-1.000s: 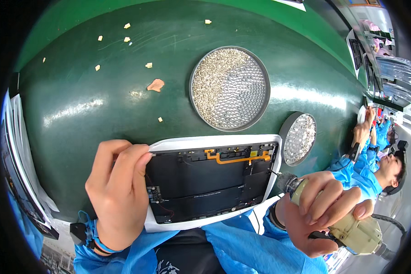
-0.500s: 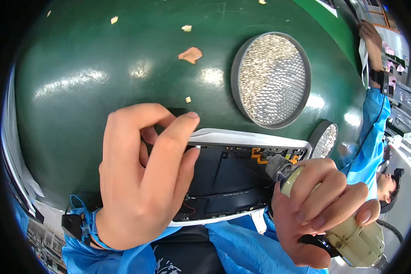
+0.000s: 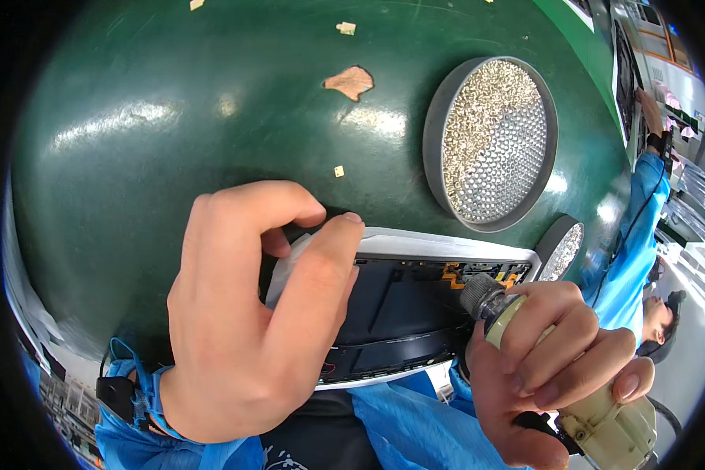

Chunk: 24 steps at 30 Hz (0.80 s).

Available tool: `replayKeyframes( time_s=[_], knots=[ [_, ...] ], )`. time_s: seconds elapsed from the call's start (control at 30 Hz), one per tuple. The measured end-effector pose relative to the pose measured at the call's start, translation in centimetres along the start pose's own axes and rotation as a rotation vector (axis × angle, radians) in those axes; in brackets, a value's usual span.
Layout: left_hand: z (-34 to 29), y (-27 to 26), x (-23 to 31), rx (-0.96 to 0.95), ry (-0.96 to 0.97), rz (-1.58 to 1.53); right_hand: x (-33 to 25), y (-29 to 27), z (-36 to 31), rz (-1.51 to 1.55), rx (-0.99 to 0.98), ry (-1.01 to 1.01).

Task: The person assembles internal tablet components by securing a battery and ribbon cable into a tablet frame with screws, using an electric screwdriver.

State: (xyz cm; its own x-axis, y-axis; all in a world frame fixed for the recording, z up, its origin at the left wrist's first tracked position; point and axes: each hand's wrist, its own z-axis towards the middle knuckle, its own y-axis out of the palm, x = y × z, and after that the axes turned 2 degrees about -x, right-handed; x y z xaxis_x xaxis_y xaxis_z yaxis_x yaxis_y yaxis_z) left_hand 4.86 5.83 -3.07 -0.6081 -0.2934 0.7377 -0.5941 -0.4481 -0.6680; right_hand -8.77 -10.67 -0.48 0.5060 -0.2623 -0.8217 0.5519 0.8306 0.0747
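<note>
My right hand (image 3: 544, 356) grips a pale yellow electric screwdriver (image 3: 607, 427), its fingers wrapped round the body. The tool's knurled metal collar (image 3: 482, 296) points over the right part of an opened tablet (image 3: 403, 301), near orange flex strips (image 3: 452, 276). I cannot make out its tip. My left hand (image 3: 258, 313) is over the tablet's left end, fingers bent but apart, with nothing seen between them. Its fingertips are by the far left corner; whether they touch is unclear. White lining (image 3: 431, 241) shows along the tablet's far edge.
A round grey dish of small screws (image 3: 489, 141) stands beyond the tablet, and a smaller dish (image 3: 564, 249) is to its right. A brown scrap (image 3: 350, 82) and several pale bits lie on the green table (image 3: 172, 70). Another person's blue sleeve (image 3: 634, 227) is at right.
The view has shifted slightly, so the dishes and scraps appear farther right. Between my left fingers, the tablet's white left end now shows. My right hand keeps its hold on the electric screwdriver.
</note>
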Motion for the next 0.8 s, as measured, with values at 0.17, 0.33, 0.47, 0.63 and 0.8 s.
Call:
replayKeyframes(
  time_s=[0.17, 0.33, 0.47, 0.63, 0.8],
  knots=[
    [-0.3, -0.2, 0.2, 0.005, -0.008, 0.002, 0.8, -0.5, 0.6, -0.014, -0.256, -0.140],
    [-0.7, 0.5, -0.5, 0.051, 0.012, -0.014, 2.6, -0.2, 0.1, 0.044, -0.204, -0.243],
    [-2.7, -1.8, 1.1, 0.046, -0.172, 0.077, 3.2, 0.9, 0.5, 0.094, -0.188, -0.235],
    [-5.8, -0.9, 3.3, 0.090, -0.359, 0.015, -0.1, -0.5, 0.4, 0.137, -0.091, -0.160],
    [-6.4, 1.1, 1.5, 0.075, -0.433, -0.089, 1.0, -1.0, -1.1, -0.401, 0.433, -0.242]
  ],
)
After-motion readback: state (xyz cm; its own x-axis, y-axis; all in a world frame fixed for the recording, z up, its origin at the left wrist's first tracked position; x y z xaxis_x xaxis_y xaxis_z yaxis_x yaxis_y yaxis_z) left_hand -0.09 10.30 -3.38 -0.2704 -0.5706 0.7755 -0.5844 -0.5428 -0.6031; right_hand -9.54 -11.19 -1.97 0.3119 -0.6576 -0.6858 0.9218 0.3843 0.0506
